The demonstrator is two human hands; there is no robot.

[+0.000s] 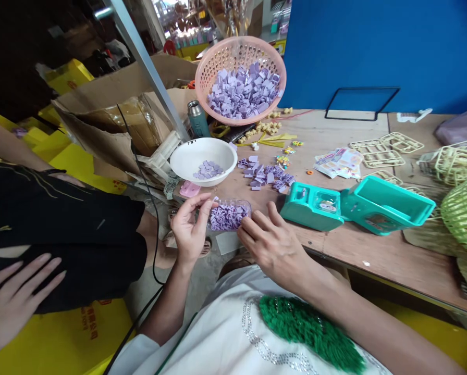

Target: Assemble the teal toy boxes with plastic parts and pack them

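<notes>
My left hand (pixel 190 224) is closed in a pinch, with a small purple plastic piece (pixel 215 199) at the tips of its thumb and forefinger. Just right of it is a clear plastic box (pixel 250 209) full of small purple curled pieces (pixel 228 216), at the table's front edge. My right hand (pixel 270 245) is curled at the box's right side, its fingertips partly hidden; what they grip, if anything, I cannot make out. Beyond the box lies a loose pile of lilac plastic parts (pixel 267 174). A white bowl (pixel 179 164) holds several flat lilac pieces.
A pink basket (pixel 202 86) of lilac parts stands at the back, beside a flask (pixel 198 120). Right of my hands are a teal open case (pixel 315 213), sticker sheets (pixel 341 162), cream frames (pixel 378 151) and a green basket (pixel 462 213). Another person's hand (pixel 18 297) is at left.
</notes>
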